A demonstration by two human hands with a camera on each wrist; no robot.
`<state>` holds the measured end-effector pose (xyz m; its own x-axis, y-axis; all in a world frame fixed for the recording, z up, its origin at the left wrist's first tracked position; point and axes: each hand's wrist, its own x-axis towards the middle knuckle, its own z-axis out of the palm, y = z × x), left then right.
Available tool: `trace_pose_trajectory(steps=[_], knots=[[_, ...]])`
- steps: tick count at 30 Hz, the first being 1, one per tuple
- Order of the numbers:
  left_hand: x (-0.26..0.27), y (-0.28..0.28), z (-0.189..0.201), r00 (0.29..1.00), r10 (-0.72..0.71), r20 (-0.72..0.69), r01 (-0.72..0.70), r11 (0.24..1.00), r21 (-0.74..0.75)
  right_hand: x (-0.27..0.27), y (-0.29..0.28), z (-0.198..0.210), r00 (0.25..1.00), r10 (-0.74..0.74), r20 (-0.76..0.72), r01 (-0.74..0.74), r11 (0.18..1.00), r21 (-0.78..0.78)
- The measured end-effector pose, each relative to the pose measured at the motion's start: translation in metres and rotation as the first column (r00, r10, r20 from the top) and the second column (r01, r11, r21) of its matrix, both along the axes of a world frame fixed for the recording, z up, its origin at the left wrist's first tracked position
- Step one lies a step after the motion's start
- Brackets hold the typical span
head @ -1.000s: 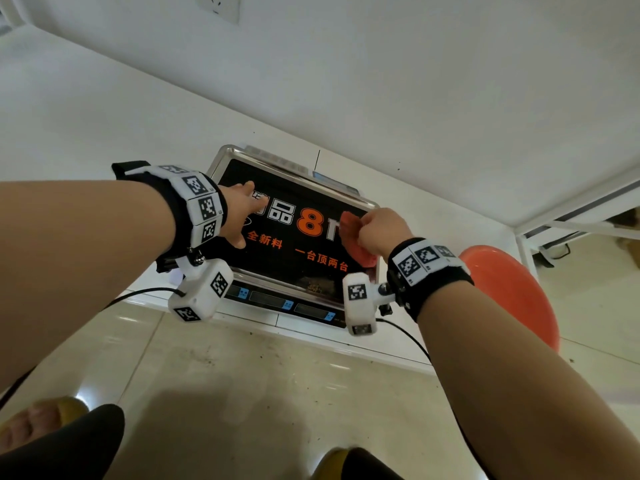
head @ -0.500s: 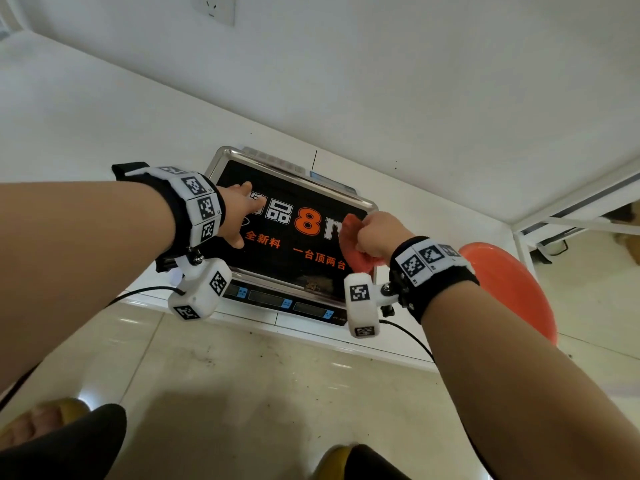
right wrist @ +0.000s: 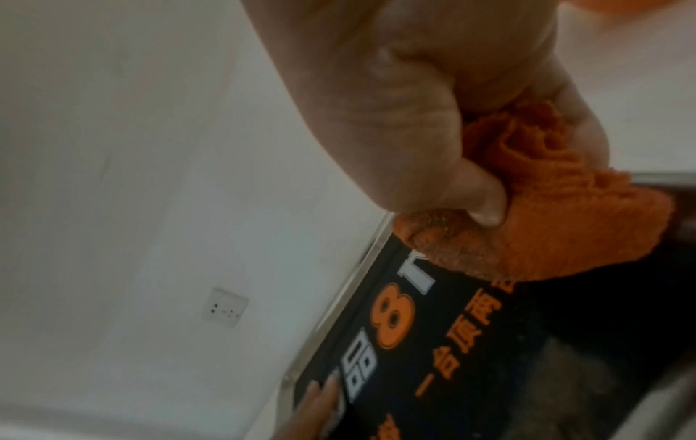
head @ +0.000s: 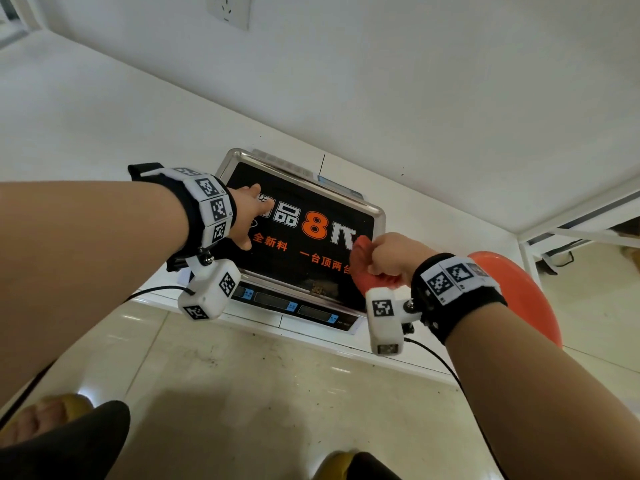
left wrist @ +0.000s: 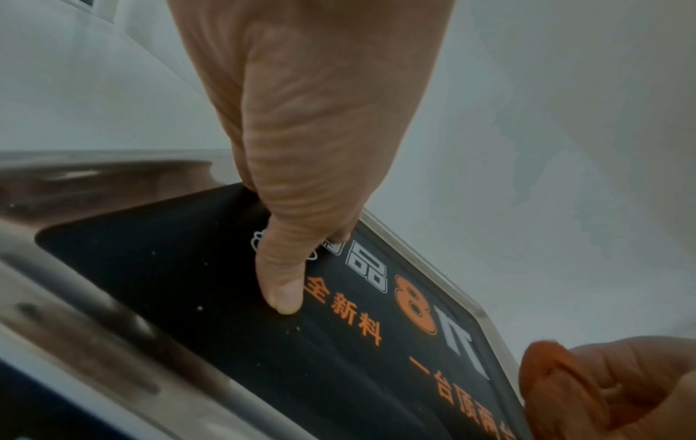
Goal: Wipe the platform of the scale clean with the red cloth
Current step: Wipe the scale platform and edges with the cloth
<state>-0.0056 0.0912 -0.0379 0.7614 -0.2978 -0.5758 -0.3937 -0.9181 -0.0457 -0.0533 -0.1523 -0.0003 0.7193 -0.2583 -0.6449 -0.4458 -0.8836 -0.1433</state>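
Note:
The scale's platform [head: 311,268] is a steel-rimmed tray with a black printed sheet. It lies on a low white ledge. My left hand [head: 247,216] rests on its left part with straight fingers, and the thumb [left wrist: 286,277] presses the sheet [left wrist: 226,327]. My right hand [head: 391,256] grips the bunched red cloth [head: 362,268] at the platform's right front area. In the right wrist view the cloth [right wrist: 565,226] touches the black sheet [right wrist: 565,342] under my curled fingers [right wrist: 433,104]. Brownish crumbs [head: 320,289] lie near the front rim.
The scale's display panel [head: 294,306] faces me below the platform. An orange-red stool [head: 519,292] stands close to the right, behind my right wrist. A wall socket [head: 228,8] sits high on the white wall. Wrist-camera cables [head: 446,365] hang over the tiled floor.
My right hand has drawn the red cloth toward the front edge of the platform, closer to me. The left hand has stayed in place on the platform.

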Motion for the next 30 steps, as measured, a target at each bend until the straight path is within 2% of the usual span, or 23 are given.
trace_pose_trajectory(steps=[2, 6, 11, 15, 17, 23, 25, 28, 30], knots=[[0.001, -0.001, 0.0, 1.0, -0.005, 0.002, 0.005, 1.0, -0.002, -0.005, 0.001, -0.003, 0.998, 0.017, -0.055, -0.019, 0.999, -0.042], [0.001, -0.001, 0.0, 1.0, -0.002, -0.008, 0.002, 1.0, 0.003, -0.012, 0.017, -0.009, 0.994, 0.021, -0.107, -0.022, 1.0, -0.009], [0.002, 0.0, 0.0, 1.0, -0.002, -0.003, 0.002, 1.0, -0.003, -0.006, 0.018, -0.008, 0.992, -0.118, -0.053, 0.127, 0.966, 0.225], [0.002, 0.001, -0.002, 1.0, -0.002, 0.001, 0.002, 1.0, -0.012, 0.002, 0.007, -0.003, 0.985, -0.154, 0.073, 0.144, 0.98, 0.135], [0.003, 0.0, -0.003, 1.0, -0.007, 0.005, 0.007, 1.0, -0.009, -0.001, 0.011, -0.004, 0.986, -0.118, 0.115, 0.11, 0.991, 0.076], [0.001, -0.002, 0.0, 1.0, -0.013, 0.013, 0.013, 1.0, 0.007, -0.008, 0.039, -0.01, 0.999, 0.021, 0.048, -0.027, 0.992, 0.12], [0.001, 0.0, 0.0, 1.0, -0.009, 0.009, 0.009, 1.0, 0.003, -0.004, 0.038, -0.008, 1.0, 0.011, 0.013, -0.013, 0.989, 0.147], [0.002, 0.001, -0.001, 1.0, -0.001, 0.002, 0.001, 1.0, -0.002, 0.004, 0.032, -0.004, 0.999, -0.005, 0.049, 0.0, 0.994, 0.105], [0.003, -0.001, -0.001, 1.0, -0.001, 0.001, 0.001, 1.0, 0.0, 0.007, 0.034, -0.002, 0.993, 0.053, 0.108, -0.058, 0.997, 0.046]])
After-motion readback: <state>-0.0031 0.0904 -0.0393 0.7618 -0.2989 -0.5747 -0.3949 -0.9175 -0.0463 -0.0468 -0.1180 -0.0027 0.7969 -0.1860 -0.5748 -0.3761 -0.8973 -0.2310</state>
